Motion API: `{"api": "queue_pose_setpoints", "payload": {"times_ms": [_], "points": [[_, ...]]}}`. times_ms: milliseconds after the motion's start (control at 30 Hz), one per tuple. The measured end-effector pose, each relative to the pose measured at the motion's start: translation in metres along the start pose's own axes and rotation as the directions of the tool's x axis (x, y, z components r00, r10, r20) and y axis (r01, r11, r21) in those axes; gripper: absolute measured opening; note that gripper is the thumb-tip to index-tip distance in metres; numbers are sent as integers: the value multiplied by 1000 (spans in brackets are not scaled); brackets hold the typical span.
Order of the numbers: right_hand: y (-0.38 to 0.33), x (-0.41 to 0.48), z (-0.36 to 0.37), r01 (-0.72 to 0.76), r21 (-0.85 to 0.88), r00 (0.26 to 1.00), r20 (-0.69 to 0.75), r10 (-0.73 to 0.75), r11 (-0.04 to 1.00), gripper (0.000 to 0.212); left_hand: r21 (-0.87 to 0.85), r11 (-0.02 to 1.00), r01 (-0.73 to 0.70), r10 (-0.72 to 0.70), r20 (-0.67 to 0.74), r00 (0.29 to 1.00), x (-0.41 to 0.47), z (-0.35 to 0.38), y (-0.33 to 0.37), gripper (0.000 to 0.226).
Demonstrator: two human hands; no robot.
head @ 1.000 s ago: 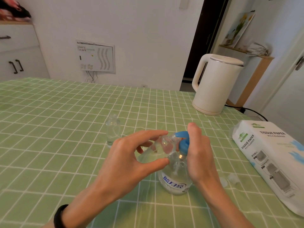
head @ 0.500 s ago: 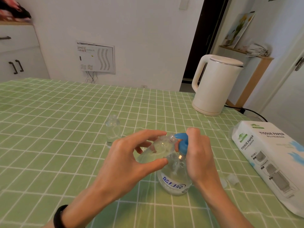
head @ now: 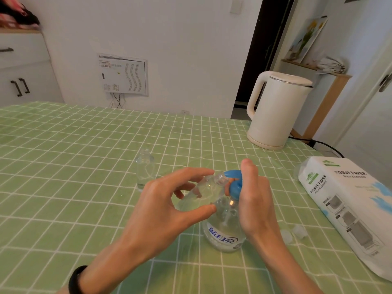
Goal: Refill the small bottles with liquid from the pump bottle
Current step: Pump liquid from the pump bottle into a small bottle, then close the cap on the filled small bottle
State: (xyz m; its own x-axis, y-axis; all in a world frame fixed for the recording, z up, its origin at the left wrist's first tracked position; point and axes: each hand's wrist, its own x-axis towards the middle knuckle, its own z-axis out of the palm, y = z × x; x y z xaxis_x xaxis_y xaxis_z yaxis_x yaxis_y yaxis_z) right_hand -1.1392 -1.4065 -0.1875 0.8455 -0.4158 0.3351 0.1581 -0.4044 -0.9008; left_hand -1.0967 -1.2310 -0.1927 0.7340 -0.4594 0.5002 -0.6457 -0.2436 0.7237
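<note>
A clear pump bottle with a blue pump head stands on the green checked tablecloth. My right hand wraps the pump head from the right, thumb up. My left hand holds a small clear bottle tilted, its open mouth right at the blue spout. A second small clear bottle stands upright and uncapped farther back on the left, apart from both hands.
A white kettle stands at the back right with its cable trailing off the table. A tissue paper pack lies at the right edge. Two small clear caps lie between it and the pump bottle.
The blue pump head dipped slightly under my right hand and has come back up. The small bottle stays at the spout.
</note>
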Motion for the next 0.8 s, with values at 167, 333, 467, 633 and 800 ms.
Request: {"api": "queue_pose_setpoints", "payload": {"times_ms": [167,333,467,633,800], "points": [[3,-1,4,-29,-10,999,-46,28,1000,75,-27,1000,4,-4,-5,1000,-1,2,-3,56],[7,5,14,-24,-29,988,-154,19,999,78,-89,996,31,-34,-31,999,-4,5,-9,54],[12,15,21,-47,-25,977,-211,41,999,82,-171,984,52,-64,-62,996,-7,8,-10,51],[13,22,24,-67,-23,976,-211,61,997,92,-280,955,102,-127,-71,989,-15,10,-6,53],[10,19,20,-75,-50,982,-178,65,996,84,-340,921,191,-221,-52,974,-33,5,-6,54]]}}
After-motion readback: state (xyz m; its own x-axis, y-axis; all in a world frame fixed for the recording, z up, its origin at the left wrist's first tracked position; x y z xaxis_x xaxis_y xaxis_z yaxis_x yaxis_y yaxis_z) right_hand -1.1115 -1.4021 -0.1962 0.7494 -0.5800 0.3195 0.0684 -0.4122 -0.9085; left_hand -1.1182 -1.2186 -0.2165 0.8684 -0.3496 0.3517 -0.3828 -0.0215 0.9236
